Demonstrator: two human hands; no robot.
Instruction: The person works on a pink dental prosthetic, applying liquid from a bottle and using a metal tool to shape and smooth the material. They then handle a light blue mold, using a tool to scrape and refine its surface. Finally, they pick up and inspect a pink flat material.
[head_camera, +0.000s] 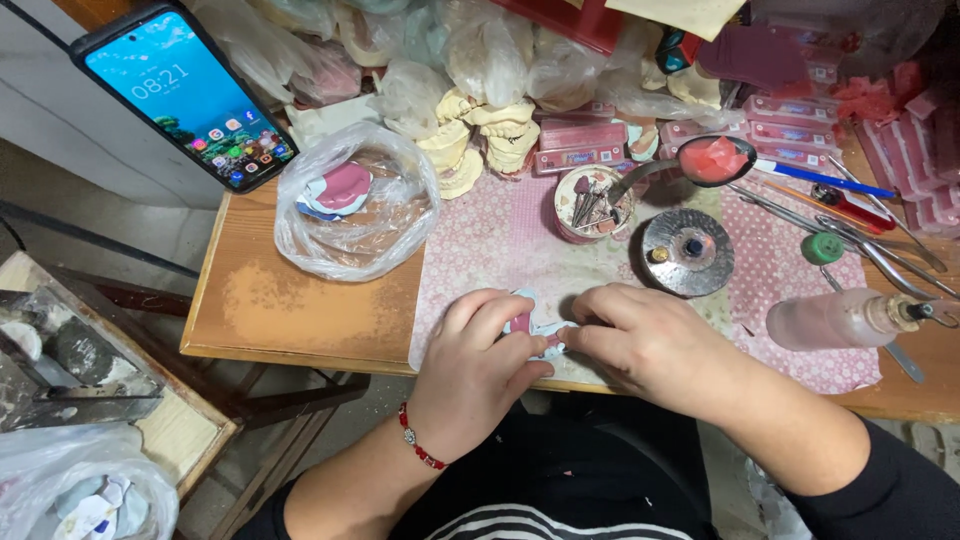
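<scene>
My left hand (478, 365) curls partly shut, fingers bent over a small pale-blue and pink dental cast (535, 327) that it pinches at the near edge of the wooden table (290, 310); my right hand (640, 340) closes narrow on the same cast from the other side, fingertips meeting the left ones; the cast lies between my 2 hands, mostly hidden under the fingers, on the pink floral mat (490, 240); a clear plastic bag (355, 205) with a pink and white piece inside sits well to the left of my hands; flat pink wax boxes (582, 135) are stacked at the back, beside cream plaster jaw models (485, 135); a small clear bottle (845, 318) lies on its side near my right wrist; a phone (185, 90) leans at the far left corner.
</scene>
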